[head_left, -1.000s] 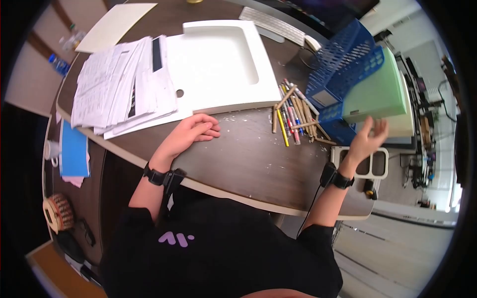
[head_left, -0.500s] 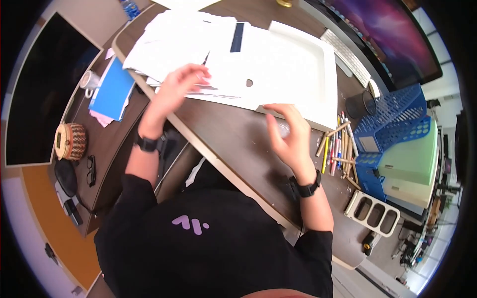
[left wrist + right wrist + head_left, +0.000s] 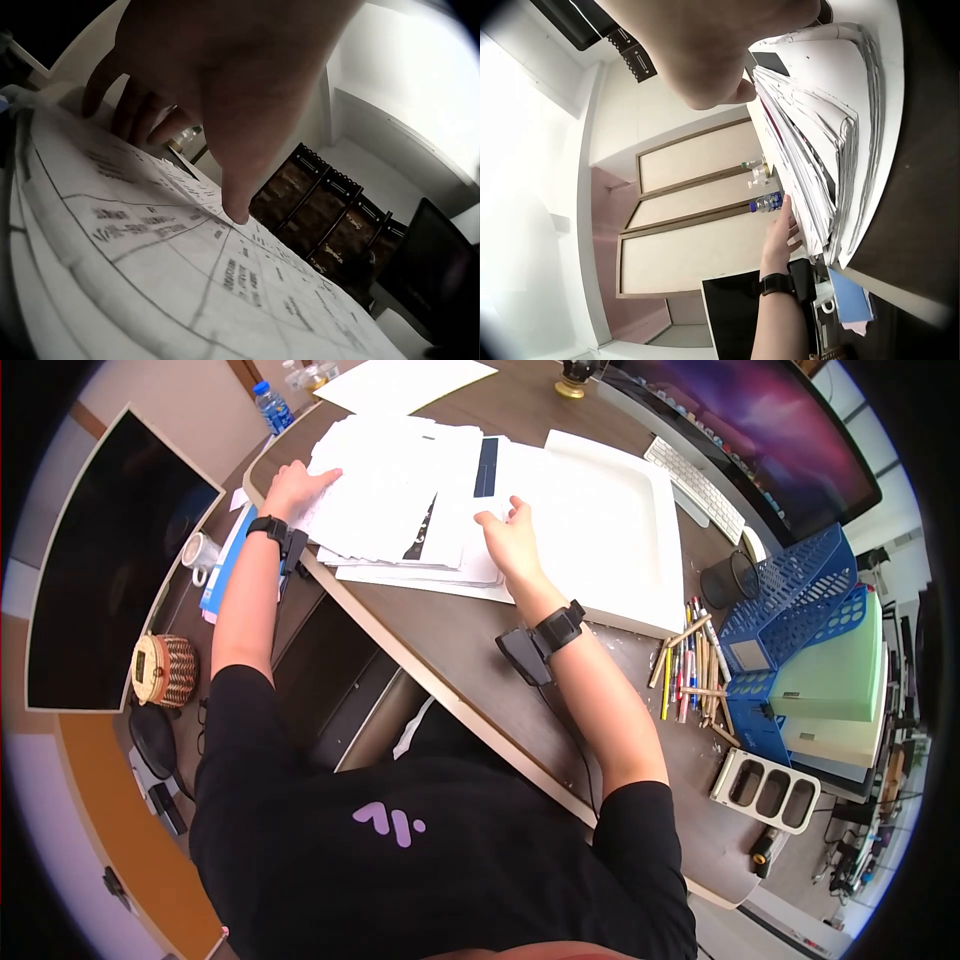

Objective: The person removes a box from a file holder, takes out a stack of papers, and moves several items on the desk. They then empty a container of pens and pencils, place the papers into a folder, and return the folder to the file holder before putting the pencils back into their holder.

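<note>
A loose, uneven stack of printed papers (image 3: 385,485) lies on the left part of the desk, over one end of a white tray-like piece (image 3: 650,545). My left hand (image 3: 293,490) is at the stack's left edge. In the left wrist view its thumb (image 3: 236,202) touches the printed top sheet, while the other fingers reach down toward the edge. My right hand (image 3: 515,545) is over the right side of the stack, near a dark strip (image 3: 487,465) on a sheet. Its fingers are loosely bent, and nothing shows between them.
Pens and pencils (image 3: 690,670) lie beside a blue file holder (image 3: 785,595) with green folders (image 3: 835,675). A mesh cup (image 3: 730,580), keyboard (image 3: 695,480) and monitor (image 3: 760,440) stand behind. A beige three-slot organizer (image 3: 768,790) is at right; a mug (image 3: 200,552) is at left.
The view has turned left. My right hand has gone from beside the green folders to the papers' right side. My left hand has moved from the desk's front to the papers' left edge.
</note>
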A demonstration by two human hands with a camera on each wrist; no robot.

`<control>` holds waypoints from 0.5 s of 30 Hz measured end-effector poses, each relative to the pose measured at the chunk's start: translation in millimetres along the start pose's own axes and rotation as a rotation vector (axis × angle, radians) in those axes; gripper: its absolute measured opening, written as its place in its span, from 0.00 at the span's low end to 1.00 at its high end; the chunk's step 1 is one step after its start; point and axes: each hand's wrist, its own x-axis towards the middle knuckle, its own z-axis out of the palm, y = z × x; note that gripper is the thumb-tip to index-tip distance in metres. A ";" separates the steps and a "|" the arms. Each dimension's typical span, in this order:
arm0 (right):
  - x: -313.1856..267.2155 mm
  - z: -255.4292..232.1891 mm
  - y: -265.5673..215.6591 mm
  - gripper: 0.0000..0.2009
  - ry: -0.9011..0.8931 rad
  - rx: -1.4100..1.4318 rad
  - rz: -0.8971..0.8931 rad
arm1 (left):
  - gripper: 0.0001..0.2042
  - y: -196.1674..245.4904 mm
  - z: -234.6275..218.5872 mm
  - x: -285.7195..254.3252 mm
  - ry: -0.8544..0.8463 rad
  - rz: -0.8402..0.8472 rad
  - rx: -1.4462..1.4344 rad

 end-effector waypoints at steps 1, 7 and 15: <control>-0.1 -1.2 -0.2 0.41 0.006 0.003 0.010 | 0.54 8.9 -0.4 -9.4 -0.005 -0.022 0.048; -0.6 -2.9 -12.8 0.44 -0.053 0.075 0.100 | 0.53 28.0 -2.3 -32.6 -0.115 0.049 -0.105; 7.6 13.6 -18.8 0.42 -0.080 0.233 0.221 | 0.49 51.4 -1.8 -69.8 -0.082 0.097 -0.274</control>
